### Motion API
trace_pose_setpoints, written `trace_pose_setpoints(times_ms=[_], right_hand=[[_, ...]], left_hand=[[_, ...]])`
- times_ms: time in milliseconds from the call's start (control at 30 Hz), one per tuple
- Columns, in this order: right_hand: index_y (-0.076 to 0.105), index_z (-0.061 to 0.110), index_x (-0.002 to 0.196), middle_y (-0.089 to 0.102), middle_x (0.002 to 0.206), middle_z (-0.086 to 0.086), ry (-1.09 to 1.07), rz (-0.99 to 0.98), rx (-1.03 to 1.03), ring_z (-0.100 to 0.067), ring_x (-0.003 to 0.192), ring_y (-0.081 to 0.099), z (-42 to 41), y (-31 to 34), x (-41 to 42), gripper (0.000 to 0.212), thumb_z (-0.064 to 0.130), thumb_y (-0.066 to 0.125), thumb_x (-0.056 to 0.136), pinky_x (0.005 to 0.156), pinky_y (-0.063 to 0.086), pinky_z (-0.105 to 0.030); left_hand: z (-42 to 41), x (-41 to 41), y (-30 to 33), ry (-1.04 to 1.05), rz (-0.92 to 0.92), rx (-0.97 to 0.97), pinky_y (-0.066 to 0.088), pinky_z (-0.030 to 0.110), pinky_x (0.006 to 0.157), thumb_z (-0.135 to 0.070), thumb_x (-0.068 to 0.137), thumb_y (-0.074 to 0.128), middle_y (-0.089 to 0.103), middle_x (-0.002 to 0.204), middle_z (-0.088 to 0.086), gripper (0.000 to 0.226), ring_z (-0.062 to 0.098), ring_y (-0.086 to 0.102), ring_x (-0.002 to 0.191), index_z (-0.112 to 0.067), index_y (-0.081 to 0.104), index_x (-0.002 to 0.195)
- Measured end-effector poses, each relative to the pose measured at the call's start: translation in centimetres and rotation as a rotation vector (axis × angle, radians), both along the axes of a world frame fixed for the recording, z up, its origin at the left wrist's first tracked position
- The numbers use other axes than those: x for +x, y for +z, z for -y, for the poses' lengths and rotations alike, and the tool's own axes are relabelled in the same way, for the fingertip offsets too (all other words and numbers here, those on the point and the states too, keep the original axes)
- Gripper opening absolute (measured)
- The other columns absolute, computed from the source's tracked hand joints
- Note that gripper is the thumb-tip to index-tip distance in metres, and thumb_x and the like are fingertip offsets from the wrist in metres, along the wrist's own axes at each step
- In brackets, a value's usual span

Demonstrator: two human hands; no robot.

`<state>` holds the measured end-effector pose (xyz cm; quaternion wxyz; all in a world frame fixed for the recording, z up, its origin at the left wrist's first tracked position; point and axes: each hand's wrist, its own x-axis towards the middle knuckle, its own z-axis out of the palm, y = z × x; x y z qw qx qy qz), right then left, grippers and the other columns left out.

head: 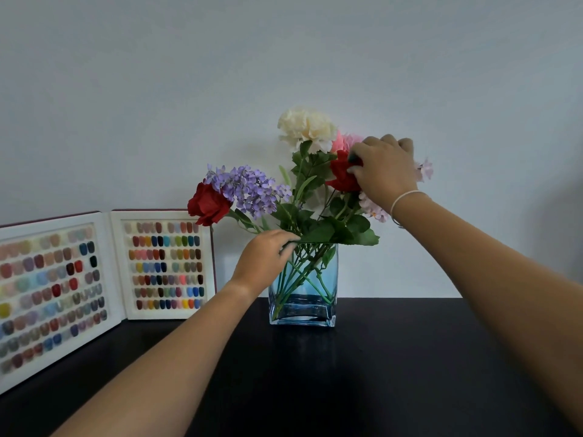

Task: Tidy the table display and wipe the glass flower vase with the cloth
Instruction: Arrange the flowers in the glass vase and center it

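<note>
A blue-tinted rectangular glass vase (303, 305) stands on the dark table (394, 373) near the wall. It holds a bunch of flowers: a cream bloom (306, 127), purple lilac (247, 189), a red rose at the left (208, 205) and another red rose (342, 171) at the right. My left hand (263, 261) rests on the vase's left rim, fingers curled over the stems at its mouth. My right hand (383, 167) is up among the blooms, its fingers closed on the right red rose. No cloth is in view.
An open white display book of coloured nail samples (104, 279) stands propped at the left against the pale wall (284, 58). The vase stands close to the wall.
</note>
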<state>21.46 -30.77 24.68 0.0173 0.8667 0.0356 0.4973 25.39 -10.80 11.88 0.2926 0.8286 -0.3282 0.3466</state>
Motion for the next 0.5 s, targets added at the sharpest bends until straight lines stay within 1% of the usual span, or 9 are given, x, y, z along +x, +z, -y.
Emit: trace_pose_setpoints(times_ms=[100, 300, 367, 500], right_hand=[[0.063, 0.013, 0.093, 0.063, 0.102, -0.009, 0.056, -0.034, 0.053, -0.031, 0.095, 0.054, -0.8, 0.8, 0.4, 0.014, 0.018, 0.052, 0.088, 0.088, 0.032, -0.039], [0.064, 0.010, 0.090, 0.061, 0.100, -0.010, 0.205, 0.043, 0.262, -0.030, 0.088, 0.057, -3.0, 2.8, 1.3, 0.013, 0.018, 0.053, 0.087, 0.071, 0.041, -0.033], [0.064, 0.011, 0.090, 0.061, 0.100, -0.010, 0.211, 0.046, 0.277, -0.029, 0.087, 0.057, -3.4, 2.3, 1.6, 0.014, 0.018, 0.052, 0.087, 0.069, 0.040, -0.031], [0.063, 0.010, 0.090, 0.062, 0.100, -0.010, 0.192, 0.019, 0.231, -0.027, 0.085, 0.057, -3.0, 0.6, 2.0, 0.014, 0.016, 0.051, 0.088, 0.067, 0.039, -0.029]], left_hand=[[-0.4, 0.4, 0.6, 0.031, 0.032, -0.035, 0.043, 0.022, 0.080, -0.011, 0.088, 0.052, 0.069, 0.103, 0.009, 0.022, 0.021, 0.062, 0.092, -0.009, 0.065, 0.106], [-1.4, 0.8, 1.7, 0.016, 0.054, -0.072, 0.044, 0.020, 0.081, -0.007, 0.086, 0.054, 0.070, 0.100, 0.010, 0.020, 0.019, 0.063, 0.091, -0.007, 0.067, 0.102], [-1.5, 0.7, 1.4, 0.001, 0.036, -0.054, 0.046, 0.024, 0.081, -0.007, 0.086, 0.055, 0.070, 0.100, 0.010, 0.020, 0.020, 0.063, 0.091, -0.007, 0.067, 0.102], [-1.7, 0.6, 0.4, -0.018, 0.018, 0.004, 0.046, 0.025, 0.085, -0.007, 0.087, 0.054, 0.070, 0.101, 0.008, 0.021, 0.020, 0.063, 0.094, -0.008, 0.067, 0.103]])
